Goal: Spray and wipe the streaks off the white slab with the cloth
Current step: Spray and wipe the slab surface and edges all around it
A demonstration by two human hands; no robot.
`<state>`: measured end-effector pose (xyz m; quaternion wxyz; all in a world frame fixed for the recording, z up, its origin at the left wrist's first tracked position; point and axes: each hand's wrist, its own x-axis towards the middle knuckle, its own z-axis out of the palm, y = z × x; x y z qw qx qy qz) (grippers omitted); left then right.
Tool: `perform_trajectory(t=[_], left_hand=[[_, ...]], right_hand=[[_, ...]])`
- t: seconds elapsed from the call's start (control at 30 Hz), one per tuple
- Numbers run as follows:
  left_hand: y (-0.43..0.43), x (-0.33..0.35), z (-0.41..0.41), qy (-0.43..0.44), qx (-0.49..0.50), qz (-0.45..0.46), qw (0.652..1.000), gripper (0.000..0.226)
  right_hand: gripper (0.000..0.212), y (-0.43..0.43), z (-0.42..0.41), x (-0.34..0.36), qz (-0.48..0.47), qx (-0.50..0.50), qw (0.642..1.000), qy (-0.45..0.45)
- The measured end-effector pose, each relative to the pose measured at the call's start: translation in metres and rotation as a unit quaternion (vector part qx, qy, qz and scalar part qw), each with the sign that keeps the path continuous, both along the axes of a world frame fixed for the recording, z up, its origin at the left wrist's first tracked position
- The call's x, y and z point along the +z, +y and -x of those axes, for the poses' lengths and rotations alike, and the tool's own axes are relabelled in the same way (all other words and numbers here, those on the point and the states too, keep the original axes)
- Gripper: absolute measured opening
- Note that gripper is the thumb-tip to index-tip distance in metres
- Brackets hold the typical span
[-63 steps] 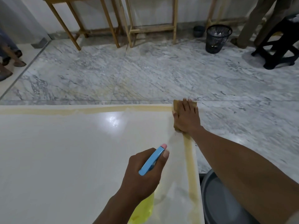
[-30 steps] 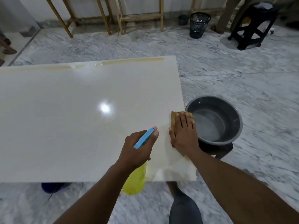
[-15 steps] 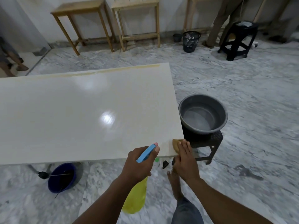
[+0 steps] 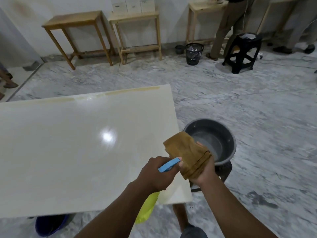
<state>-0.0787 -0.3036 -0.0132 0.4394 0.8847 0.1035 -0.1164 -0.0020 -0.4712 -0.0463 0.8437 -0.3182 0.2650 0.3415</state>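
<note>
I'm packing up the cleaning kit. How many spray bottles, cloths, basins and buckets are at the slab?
Spray bottle: 1
Cloth: 1
Grey basin: 1
Blue bucket: 1
Total: 4

We see a glossy cream-white slab (image 4: 68, 143) with yellowish streaks (image 4: 132, 90), a mustard-brown cloth (image 4: 187, 152), a yellow spray bottle (image 4: 147, 210) with blue trigger (image 4: 169, 164), a dark grey basin (image 4: 228, 138), and a grey-veined marble floor (image 4: 257, 109).
</note>
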Motion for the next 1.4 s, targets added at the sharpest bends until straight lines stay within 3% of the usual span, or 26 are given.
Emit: perform_trajectory(t=[0.2, 0.33, 0.5, 0.77, 0.83, 0.9, 1.13, 1.23, 1.4], left_hand=[[0.026, -0.004, -0.108, 0.013, 0.01, -0.106, 0.994, 0.054], [0.054, 0.005, -0.18, 0.012, 0.063, -0.031, 0.997, 0.06], [0.079, 0.011, -0.256, -0.05, 0.132, 0.001, 0.99, 0.055], [0.101, -0.007, -0.32, -0.065, 0.169, 0.022, 0.983, 0.063], [0.105, -0.017, -0.324, -0.056, 0.171, 0.028, 0.983, 0.059], [0.107, -0.026, -0.323, -0.041, 0.164, 0.027, 0.985, 0.053], [0.103, -0.036, -0.311, -0.013, 0.179, 0.044, 0.983, 0.058], [0.098, -0.029, -0.302, -0.019, 0.168, 0.049, 0.984, 0.06], [0.086, -0.013, -0.275, -0.025, 0.15, 0.05, 0.987, 0.049]], right_hand=[[0.057, 0.036, -0.106, -0.005, 0.047, 0.036, 0.998, 0.01], [0.045, 0.062, -0.203, -0.006, 0.163, 0.078, 0.983, -0.037], [0.023, 0.113, -0.337, -0.008, 0.389, 0.083, 0.889, -0.225], [0.049, 0.202, -0.485, -0.111, 0.515, 0.145, 0.728, -0.429], [0.054, 0.21, -0.491, -0.131, 0.56, 0.2, 0.67, -0.443], [0.055, 0.212, -0.492, -0.144, 0.592, 0.218, 0.638, -0.441], [0.055, 0.196, -0.473, -0.156, 0.579, 0.231, 0.639, -0.451], [0.058, 0.185, -0.438, -0.159, 0.585, 0.23, 0.624, -0.465], [0.059, 0.159, -0.359, -0.156, 0.585, 0.242, 0.629, -0.451]])
